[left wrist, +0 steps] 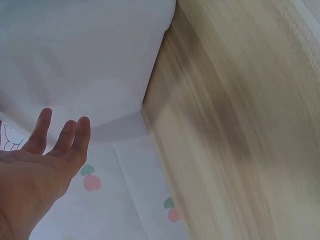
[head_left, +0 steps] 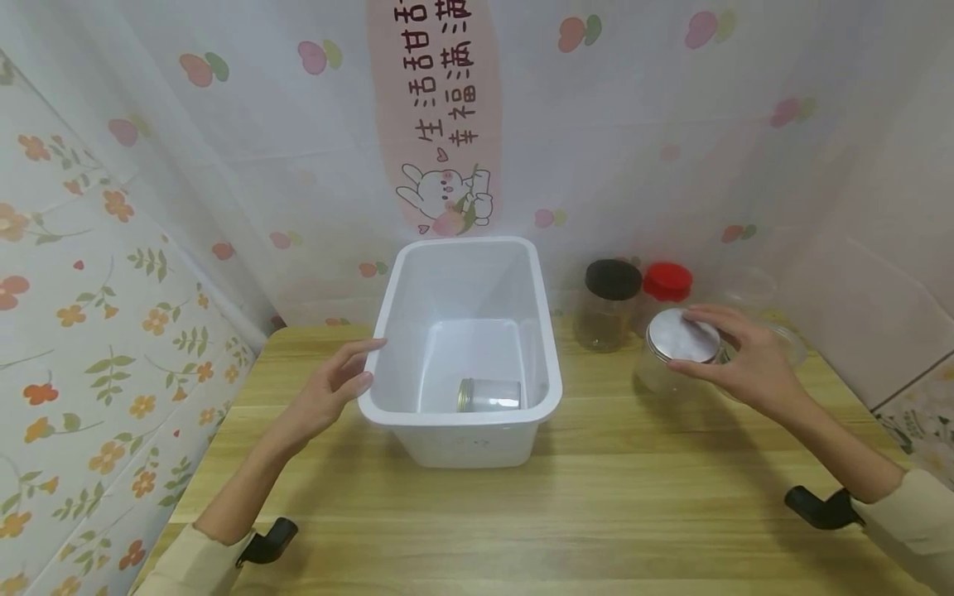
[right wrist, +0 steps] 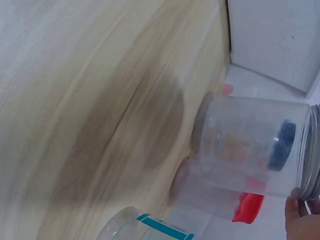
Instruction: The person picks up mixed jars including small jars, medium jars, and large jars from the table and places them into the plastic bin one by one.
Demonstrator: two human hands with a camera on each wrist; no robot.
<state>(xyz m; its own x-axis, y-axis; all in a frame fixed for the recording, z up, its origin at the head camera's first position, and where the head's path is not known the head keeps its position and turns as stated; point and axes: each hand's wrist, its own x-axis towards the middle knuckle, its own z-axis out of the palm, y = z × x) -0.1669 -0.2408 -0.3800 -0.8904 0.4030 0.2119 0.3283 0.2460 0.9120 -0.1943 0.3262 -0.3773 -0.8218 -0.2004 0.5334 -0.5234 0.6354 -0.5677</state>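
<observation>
In the head view my right hand [head_left: 756, 364] grips a clear jar [head_left: 656, 370] by its silver lid, thumb on the near side and fingers across the far side. The right wrist view shows this jar [right wrist: 250, 145] tilted by the camera angle; whether its base touches the table I cannot tell. My left hand [head_left: 328, 391] is at the left rim of a white plastic tub [head_left: 550, 356], its fingers extended against the edge. Inside the tub a small clear jar [head_left: 495, 395] with a gold lid lies on its side.
Behind the gripped jar stand a black-lidded jar [head_left: 613, 285] and a red-lidded jar [head_left: 667, 281]. Another clear container with a teal band [right wrist: 165, 227] shows in the right wrist view. The wooden table [head_left: 462, 530] meets patterned curtains at the back and left.
</observation>
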